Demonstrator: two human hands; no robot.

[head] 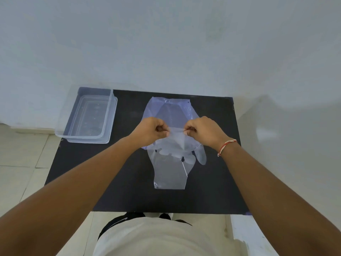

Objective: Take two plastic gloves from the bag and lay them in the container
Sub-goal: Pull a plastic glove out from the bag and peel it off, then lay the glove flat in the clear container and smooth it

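With both hands, left (pixel 151 130) and right (pixel 200 130), pinched shut on one thin film edge above the bag (pixel 169 115), we should peel gently, then carry the glove (pixel 200 156) leftward to the container (pixel 86 117).

Black table (pixel 212 126), clear bluish bag (pixel 171 111), transparent container (pixel 108 115), red-and-white wrist thread (pixel 226 145)

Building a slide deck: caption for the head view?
Both hands, left hand and right hand, pinch a clear glove above the bag; container empty.
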